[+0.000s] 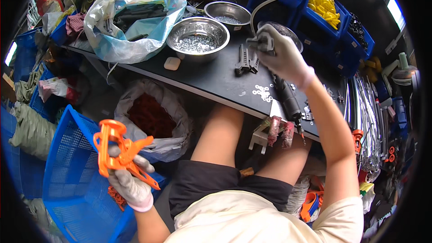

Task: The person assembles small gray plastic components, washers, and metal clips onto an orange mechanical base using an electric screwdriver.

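Observation:
My left hand (130, 188), in a pale glove, is closed round an orange plastic part (108, 148) with a round cap and a slanted lever. It holds the part up beside the rim of a blue mesh basket (67, 162). Over the bench, my gloved right hand (285, 56) grips a dark grey plastic piece (261, 42); its exact kind is unclear. Just below that hand, a similar grey and black part (245, 62) lies on the black bench top. A dark power screwdriver (288, 101) rests by several white washers (262, 92).
Steel bowls of small metal parts (198, 40) and a white bag of dark pieces (135, 20) stand along the bench. Blue bins, one with yellow parts (324, 6), are at the back right. A sack of reddish pieces (150, 112) sits beneath. Long metal rods (366, 126) lie right.

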A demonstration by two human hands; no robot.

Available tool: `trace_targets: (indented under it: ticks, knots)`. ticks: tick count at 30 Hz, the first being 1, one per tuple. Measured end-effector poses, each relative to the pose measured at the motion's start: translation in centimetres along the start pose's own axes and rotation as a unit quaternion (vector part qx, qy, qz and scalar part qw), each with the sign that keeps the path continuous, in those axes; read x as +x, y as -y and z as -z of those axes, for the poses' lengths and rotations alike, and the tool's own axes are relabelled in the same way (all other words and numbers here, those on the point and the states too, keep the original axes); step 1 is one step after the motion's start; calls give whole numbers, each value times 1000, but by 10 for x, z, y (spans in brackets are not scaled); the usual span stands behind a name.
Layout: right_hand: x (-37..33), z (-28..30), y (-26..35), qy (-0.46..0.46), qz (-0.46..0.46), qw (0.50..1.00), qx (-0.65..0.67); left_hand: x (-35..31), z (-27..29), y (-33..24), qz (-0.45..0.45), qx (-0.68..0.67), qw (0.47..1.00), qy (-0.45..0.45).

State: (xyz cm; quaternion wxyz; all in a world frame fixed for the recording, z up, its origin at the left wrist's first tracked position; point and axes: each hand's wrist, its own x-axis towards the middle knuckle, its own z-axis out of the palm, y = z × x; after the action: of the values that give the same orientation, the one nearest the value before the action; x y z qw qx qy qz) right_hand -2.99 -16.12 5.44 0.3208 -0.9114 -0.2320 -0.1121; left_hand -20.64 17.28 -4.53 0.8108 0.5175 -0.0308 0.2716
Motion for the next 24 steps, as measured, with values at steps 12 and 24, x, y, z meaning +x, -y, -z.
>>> trace_targets:
  ticks: [12,24]
  knots:
    - [-141,-108,120,-173,-209,886,376,5,-152,33,114,-177,968,134]
    - [-176,-85,91,-43,-246,770,587,6,-110,51,318,-109,867,369]
